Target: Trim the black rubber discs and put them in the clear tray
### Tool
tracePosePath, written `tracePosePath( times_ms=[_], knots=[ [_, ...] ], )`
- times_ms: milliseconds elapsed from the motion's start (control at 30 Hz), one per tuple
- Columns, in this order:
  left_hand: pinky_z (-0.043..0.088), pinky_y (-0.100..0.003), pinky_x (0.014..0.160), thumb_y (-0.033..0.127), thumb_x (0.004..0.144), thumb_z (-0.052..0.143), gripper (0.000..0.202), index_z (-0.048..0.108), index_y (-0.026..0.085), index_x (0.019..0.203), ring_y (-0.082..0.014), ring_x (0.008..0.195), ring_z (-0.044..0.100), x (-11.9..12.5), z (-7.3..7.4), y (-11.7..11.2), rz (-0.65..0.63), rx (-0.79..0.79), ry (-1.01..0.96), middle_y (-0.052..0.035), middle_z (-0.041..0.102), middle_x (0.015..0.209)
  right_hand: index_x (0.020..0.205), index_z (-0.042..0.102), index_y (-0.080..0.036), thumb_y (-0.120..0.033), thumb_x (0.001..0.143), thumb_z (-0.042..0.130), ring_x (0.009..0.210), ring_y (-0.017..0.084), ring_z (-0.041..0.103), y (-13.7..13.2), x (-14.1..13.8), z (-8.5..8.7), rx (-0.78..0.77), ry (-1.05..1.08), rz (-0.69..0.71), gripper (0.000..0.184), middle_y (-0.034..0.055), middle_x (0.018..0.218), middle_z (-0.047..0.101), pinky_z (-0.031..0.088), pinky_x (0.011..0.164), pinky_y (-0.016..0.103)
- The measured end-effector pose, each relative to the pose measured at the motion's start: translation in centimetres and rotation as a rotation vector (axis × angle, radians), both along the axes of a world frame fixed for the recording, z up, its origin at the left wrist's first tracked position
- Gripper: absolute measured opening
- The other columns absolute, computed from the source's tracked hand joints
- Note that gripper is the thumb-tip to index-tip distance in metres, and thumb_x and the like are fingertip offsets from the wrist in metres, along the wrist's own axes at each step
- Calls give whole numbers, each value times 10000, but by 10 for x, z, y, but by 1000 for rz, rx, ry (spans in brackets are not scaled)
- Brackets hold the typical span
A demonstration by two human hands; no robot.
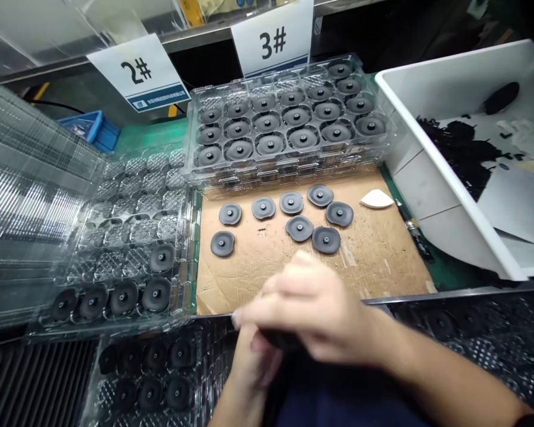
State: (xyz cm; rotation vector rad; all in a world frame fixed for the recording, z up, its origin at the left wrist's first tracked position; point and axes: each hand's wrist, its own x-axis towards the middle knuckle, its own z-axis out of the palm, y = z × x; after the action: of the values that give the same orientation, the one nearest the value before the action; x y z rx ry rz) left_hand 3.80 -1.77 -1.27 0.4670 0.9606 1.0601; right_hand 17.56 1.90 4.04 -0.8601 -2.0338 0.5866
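The right hand is curled over a dark disc, and the left hand sits under it, with the disc between them (both hands are blurred, so the exact grip is hard to read). They are just off the near edge of a cardboard sheet.

Below the hands on the left, a clear tray holds dark discs in its pockets, and another clear tray with dark discs lies to the right. Further left, a third clear tray has discs in its nearest row and one more just above it, with the remaining pockets showing no discs. Beyond the cardboard's far edge, a stack of clear trays carries grey discs in rows.

Eight loose discs lie on the cardboard, with a white wedge near its right edge. Beside that edge, a marker lies on a green mat. A white bin at the right holds black scraps and white sheets. Further back are a blue crate and two signs, 2# and 3#.
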Motion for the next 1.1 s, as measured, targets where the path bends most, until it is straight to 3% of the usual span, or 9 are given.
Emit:
tracePosePath(
  times_ms=[133,267,333,400,533,633,767,933,1100],
  knots=[
    [457,-401,964,483,467,815,667,649,306,1088,-281,1014,638,-18,2,4,1,23,-111,-63,623,1234,1036,647,-195,-150,903,454,869,137,601,-2,15,-47,-393,24,-291,239,39,960,680,431,751,261],
    [451,-359,963,475,528,779,591,653,318,1084,-264,1046,628,-24,4,8,38,-5,-156,-48,651,1197,1002,677,-224,-162,872,522,766,151,619,-27,17,-100,-581,-126,-191,212,23,836,692,460,711,280],
    [482,-344,924,455,538,782,561,663,311,1067,-259,1020,640,-23,3,10,43,-7,-184,-39,684,1133,965,691,-215,-136,853,537,723,149,619,-33,15,-106,-599,-149,-165,206,17,784,690,467,688,277],
    [499,-326,903,432,528,798,560,667,308,1058,-250,997,651,-20,1,11,44,-4,-204,-31,694,1111,1006,676,-207,-157,872,516,772,147,625,-30,12,-91,-596,-103,-230,214,29,855,692,477,707,271],
    [516,-240,853,401,552,805,571,655,289,1091,-207,979,656,-13,0,10,63,11,-177,-33,697,1101,1081,627,-171,-213,904,484,826,140,611,-15,0,-25,-363,138,-437,231,44,970,683,469,708,253],
    [503,-205,856,401,641,756,490,653,261,1099,-203,1055,618,-14,3,8,-4,45,-190,-45,682,1126,1065,616,-93,-150,897,449,767,143,603,-14,-11,9,-156,139,-217,243,65,896,692,456,717,275],
    [493,-257,911,356,610,785,484,651,321,1074,-192,1015,639,-16,2,7,1,60,-190,15,692,1096,1015,630,-146,-108,884,474,783,115,595,-16,-12,15,-360,-35,44,208,14,894,683,431,707,237],
    [478,-231,922,418,561,793,559,661,280,1087,-207,1069,612,-8,6,8,-72,21,-169,-19,709,1040,1055,605,-102,-144,907,412,698,148,558,-13,-15,6,-147,7,-206,246,55,800,659,390,661,292],
    [487,-263,927,346,576,808,523,652,323,1074,-183,1004,644,-12,5,9,-127,36,-292,26,699,1097,1013,602,-151,-103,891,435,657,104,525,-29,5,7,-269,-41,-23,213,3,753,635,374,646,245]
  ],
)
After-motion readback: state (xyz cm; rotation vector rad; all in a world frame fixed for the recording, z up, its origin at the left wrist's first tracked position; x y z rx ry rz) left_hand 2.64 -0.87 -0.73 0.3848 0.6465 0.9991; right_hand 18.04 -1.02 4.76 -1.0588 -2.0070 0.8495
